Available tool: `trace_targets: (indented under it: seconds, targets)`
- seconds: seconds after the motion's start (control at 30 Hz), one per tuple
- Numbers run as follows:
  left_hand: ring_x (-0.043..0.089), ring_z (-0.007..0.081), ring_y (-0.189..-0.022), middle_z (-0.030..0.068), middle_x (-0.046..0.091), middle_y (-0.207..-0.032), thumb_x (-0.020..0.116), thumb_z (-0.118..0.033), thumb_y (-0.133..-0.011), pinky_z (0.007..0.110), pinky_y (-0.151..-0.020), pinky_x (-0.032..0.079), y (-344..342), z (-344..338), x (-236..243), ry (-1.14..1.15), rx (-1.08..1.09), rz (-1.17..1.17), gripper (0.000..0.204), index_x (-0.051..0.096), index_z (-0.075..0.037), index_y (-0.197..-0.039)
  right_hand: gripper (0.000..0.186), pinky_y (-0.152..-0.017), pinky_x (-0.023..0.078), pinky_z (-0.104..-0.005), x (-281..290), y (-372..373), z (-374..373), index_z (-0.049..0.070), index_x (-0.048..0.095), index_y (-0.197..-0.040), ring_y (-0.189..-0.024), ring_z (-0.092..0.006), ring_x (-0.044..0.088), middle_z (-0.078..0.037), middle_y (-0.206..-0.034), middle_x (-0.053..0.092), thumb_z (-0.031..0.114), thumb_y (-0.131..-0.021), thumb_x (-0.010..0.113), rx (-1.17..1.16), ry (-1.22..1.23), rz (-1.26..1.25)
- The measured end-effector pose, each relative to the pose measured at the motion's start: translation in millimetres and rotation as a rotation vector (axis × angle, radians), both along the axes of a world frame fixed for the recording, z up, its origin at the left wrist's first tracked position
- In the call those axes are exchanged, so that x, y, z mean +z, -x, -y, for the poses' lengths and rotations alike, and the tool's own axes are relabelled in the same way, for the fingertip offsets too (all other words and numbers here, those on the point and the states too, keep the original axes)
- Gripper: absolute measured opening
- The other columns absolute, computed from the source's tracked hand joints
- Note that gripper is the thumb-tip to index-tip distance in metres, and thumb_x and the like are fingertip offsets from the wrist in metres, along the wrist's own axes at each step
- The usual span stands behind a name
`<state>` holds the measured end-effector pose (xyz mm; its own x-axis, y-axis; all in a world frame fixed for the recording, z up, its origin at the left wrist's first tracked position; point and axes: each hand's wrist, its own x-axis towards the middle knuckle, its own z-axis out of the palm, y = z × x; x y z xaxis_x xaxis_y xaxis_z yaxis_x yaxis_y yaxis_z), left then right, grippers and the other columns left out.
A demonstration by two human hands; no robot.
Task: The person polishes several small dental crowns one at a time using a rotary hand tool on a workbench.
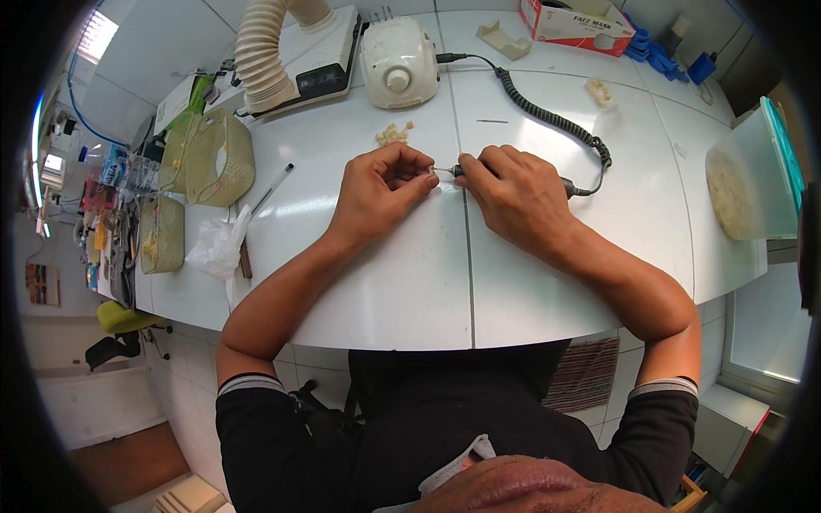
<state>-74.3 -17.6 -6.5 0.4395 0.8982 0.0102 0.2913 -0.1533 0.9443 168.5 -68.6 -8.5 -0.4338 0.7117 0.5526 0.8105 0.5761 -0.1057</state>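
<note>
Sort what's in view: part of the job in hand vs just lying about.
In the job:
left hand, pinching a small piece
right hand, holding a rotary tool
coiled cord
control box
loose pale bits, probably

Lying about, apparently:
pen
plastic bag
baskets
teal-lidded tub

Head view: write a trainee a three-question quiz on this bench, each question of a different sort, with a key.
1. Which hand holds the rotary handpiece?

2. Fill in the blank: a black coiled ____ links the handpiece to the white control box.

3. Choose one. At the right end of the white bench is:
A. a woven basket
B. a translucent container with a teal lid
C. a pen

Key:
1. The right hand.
2. Cord.
3. B.
</note>
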Motion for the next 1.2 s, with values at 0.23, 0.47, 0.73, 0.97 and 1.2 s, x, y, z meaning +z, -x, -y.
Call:
trace_targets:
  seconds: [0.23,0.47,0.73,0.97,1.2]
  targets:
    - [0.071,0.0080,-0.087,0.0045,0.077,-0.100,0.079,-0.005,-0.104,0.024,-0.082,0.059,2.3,-1.9,-3.5,-0.001,-0.035,0.012,0.018,0.073,0.004,-0.119,0.016,-0.072,0.058,-0.0392,0.8,0.5,0.2,0.003,0.074,-0.099,-0.083,-0.0237,0.071,-0.007,-0.088,0.069,0.019,-0.099,0.077,-0.001,0.032,0.005]
    - [0.069,0.0069,-0.090,0.0035,0.076,-0.102,0.077,-0.005,-0.105,0.024,-0.084,0.058,2.7,-1.4,-0.9,0.013,-0.047,0.007,0.018,0.073,0.003,-0.120,0.018,-0.072,0.058,-0.0392,3.5,-0.2,0.0,0.003,0.075,-0.101,-0.084,-0.0239,0.072,-0.008,-0.089,0.070,0.021,-0.100,0.077,0.004,0.024,-0.005]
    - [0.066,0.0057,-0.088,0.0016,0.075,-0.100,0.073,-0.007,-0.109,0.023,-0.082,0.056,2.4,-0.7,-0.5,0.018,-0.052,-0.014,0.015,0.073,0.002,-0.121,0.020,-0.073,0.056,-0.0374,2.3,0.5,-0.2,0.002,0.078,-0.105,-0.085,-0.0222,0.072,-0.007,-0.090,0.072,0.021,-0.100,0.076,-0.001,-0.067,0.042]
    - [0.062,0.0054,-0.084,-0.0004,0.072,-0.096,0.070,-0.006,-0.111,0.023,-0.077,0.053,1.5,-0.8,1.0,0.047,-0.065,-0.028,0.010,0.071,0.001,-0.119,0.019,-0.073,0.055,-0.0370,6.3,-0.4,1.9,0.001,0.078,-0.104,-0.085,-0.0207,0.072,-0.006,-0.090,0.072,0.019,-0.099,0.076,-0.004,-0.093,0.079]
    - [0.062,0.0043,-0.085,-0.0008,0.072,-0.099,0.069,-0.005,-0.111,0.022,-0.077,0.053,1.6,-0.9,-0.6,0.061,-0.071,-0.016,0.010,0.070,0.001,-0.119,0.017,-0.074,0.055,-0.0366,6.7,-1.5,2.1,0.001,0.078,-0.103,-0.085,-0.0213,0.072,-0.006,-0.091,0.073,0.017,-0.097,0.076,0.009,-0.077,0.078]
